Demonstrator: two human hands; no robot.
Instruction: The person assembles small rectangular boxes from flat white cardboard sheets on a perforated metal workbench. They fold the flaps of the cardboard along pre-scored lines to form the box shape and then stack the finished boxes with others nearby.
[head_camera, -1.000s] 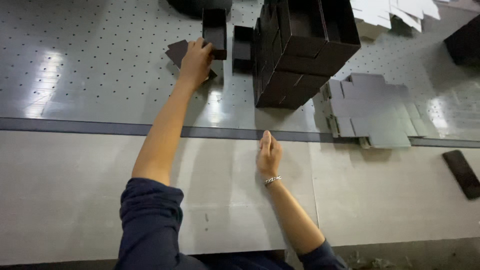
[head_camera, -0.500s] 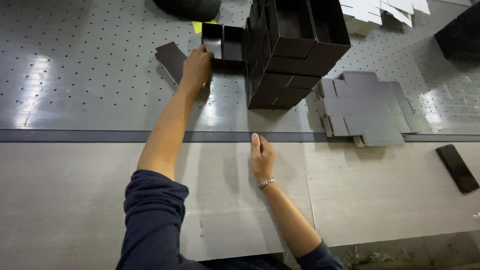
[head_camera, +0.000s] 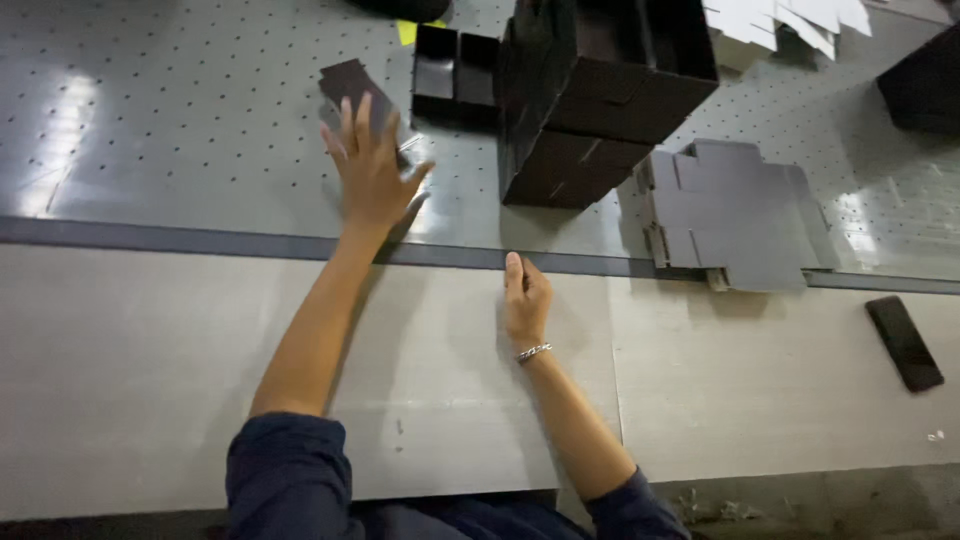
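Two arms outstretched: left hand (head_camera: 372, 170) spread, right hand (head_camera: 524, 298) flat.

The left hand (head_camera: 372, 165) hides part of the flat dark card (head_camera: 350, 85); the top edge crops the stacked boxes (head_camera: 600, 90).

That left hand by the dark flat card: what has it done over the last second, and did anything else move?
The left hand pulled back toward the person, fingers spread over the flat dark card. The right hand stayed on the table edge; the stacked black boxes stayed put.
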